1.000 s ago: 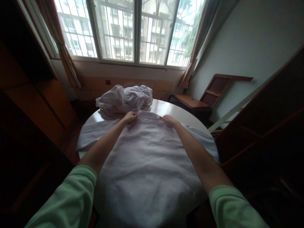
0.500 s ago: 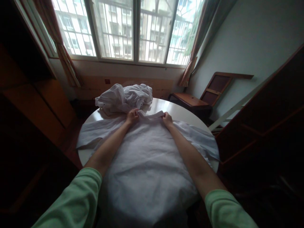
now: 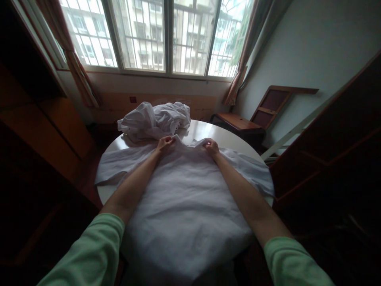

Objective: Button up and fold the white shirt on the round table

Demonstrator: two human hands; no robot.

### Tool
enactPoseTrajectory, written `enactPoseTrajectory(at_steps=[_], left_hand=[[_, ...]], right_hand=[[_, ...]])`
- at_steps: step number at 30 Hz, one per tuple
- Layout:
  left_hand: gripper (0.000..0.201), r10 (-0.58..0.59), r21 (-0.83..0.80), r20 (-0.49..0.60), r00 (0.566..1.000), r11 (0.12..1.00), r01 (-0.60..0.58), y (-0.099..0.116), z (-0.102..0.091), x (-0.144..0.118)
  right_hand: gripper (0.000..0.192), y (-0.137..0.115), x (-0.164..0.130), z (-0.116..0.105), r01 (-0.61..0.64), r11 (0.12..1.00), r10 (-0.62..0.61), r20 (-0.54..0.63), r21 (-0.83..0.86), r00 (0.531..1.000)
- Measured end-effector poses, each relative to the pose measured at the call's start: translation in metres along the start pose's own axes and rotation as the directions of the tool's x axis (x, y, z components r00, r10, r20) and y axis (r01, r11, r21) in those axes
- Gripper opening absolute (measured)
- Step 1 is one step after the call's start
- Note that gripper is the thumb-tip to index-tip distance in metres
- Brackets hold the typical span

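A white long-sleeved shirt (image 3: 187, 194) lies spread over a round white table (image 3: 220, 130), its sleeves out to both sides and its lower end hanging over the near edge. At the far end is its collar, pinched at the left by my left hand (image 3: 165, 143). My right hand (image 3: 211, 146) has its fingers closed on the collar's right side. Between the two hands the collar edge dips in a shallow curve. Just beyond my left hand sits a crumpled heap of white cloth (image 3: 154, 120).
Past the table, to the right, stands a wooden chair (image 3: 238, 121) near the wall. Barred windows (image 3: 143, 35) with tied curtains (image 3: 80, 75) are ahead. Dark wooden furniture (image 3: 333, 159) flanks the right side, and brown cabinets (image 3: 59, 127) the left.
My right hand has shifted slightly right and turned, and the collar between my hands now sags and folds where it was a flatter band. The view has tipped slightly.
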State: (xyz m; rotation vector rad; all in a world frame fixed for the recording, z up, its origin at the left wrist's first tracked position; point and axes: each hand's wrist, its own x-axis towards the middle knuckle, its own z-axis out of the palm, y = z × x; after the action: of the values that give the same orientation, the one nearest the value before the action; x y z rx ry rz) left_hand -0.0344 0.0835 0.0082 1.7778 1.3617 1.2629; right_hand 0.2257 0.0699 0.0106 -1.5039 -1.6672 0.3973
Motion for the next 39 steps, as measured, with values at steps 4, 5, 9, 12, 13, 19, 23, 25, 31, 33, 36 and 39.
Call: enactPoseTrajectory(at_steps=[4, 5, 9, 12, 13, 19, 23, 25, 31, 33, 36, 39], left_hand=[[0.03, 0.053, 0.029, -0.059, 0.997, 0.998, -0.052, 0.003, 0.0, -0.003], [0.032, 0.075, 0.053, -0.084, 0.994, 0.996, -0.07, 0.003, -0.001, -0.003], [0.036, 0.137, 0.152, -0.161, 0.977, 0.982, -0.113, 0.004, -0.001, -0.005], [0.034, 0.136, 0.167, -0.135, 0.981, 0.979, -0.113, 0.004, -0.001, -0.005], [0.032, 0.129, 0.168, -0.124, 0.984, 0.98, -0.108, 0.004, -0.001, -0.006], [0.028, 0.082, 0.195, -0.122, 0.989, 0.979, -0.057, 0.009, -0.003, -0.003], [0.026, 0.061, 0.206, -0.123, 0.991, 0.978, -0.034, 0.02, -0.003, 0.006], [0.022, 0.064, 0.257, -0.157, 0.986, 0.966, -0.022, 0.026, 0.0, 0.008], [0.038, 0.255, 0.626, -0.219, 0.942, 0.777, -0.064, 0.037, 0.016, -0.015], [0.035, 0.254, 0.676, -0.056, 0.966, 0.721, -0.15, 0.036, 0.022, -0.022], [0.029, 0.177, 0.693, 0.125, 0.976, 0.688, -0.213, 0.03, 0.027, -0.026], [0.032, 0.104, 0.692, 0.222, 0.97, 0.684, -0.232, 0.022, 0.029, -0.023]], right_hand=[[0.03, -0.003, -0.004, -0.001, 0.206, 0.965, -0.211, -0.014, -0.164, 0.977], [0.028, -0.003, -0.005, -0.001, 0.235, 0.943, -0.24, 0.007, -0.235, 0.971], [0.027, -0.001, -0.007, -0.006, 0.147, 0.883, -0.114, 0.099, -0.445, 0.989], [0.03, 0.0, -0.008, -0.011, 0.091, 0.888, -0.042, 0.119, -0.451, 0.992], [0.03, 0.0, -0.008, -0.012, 0.09, 0.901, -0.046, 0.112, -0.425, 0.993], [0.022, -0.011, -0.007, -0.011, -0.003, 0.998, 0.002, -0.024, -0.06, 1.0], [0.02, -0.017, 0.001, -0.017, -0.099, 0.957, 0.086, 0.059, 0.273, 0.995], [0.02, -0.017, 0.004, -0.02, -0.139, 0.94, 0.122, 0.072, 0.311, 0.99], [0.044, -0.009, -0.002, -0.017, -0.087, 0.972, 0.042, -0.2, -0.218, 0.979], [0.039, -0.007, -0.005, -0.016, -0.061, 0.926, 0.013, -0.13, -0.372, 0.991], [0.023, -0.002, -0.006, -0.022, -0.099, 0.867, 0.117, 0.007, -0.488, 0.993], [0.024, 0.006, -0.003, -0.034, -0.094, 0.878, 0.169, 0.119, -0.47, 0.979]])
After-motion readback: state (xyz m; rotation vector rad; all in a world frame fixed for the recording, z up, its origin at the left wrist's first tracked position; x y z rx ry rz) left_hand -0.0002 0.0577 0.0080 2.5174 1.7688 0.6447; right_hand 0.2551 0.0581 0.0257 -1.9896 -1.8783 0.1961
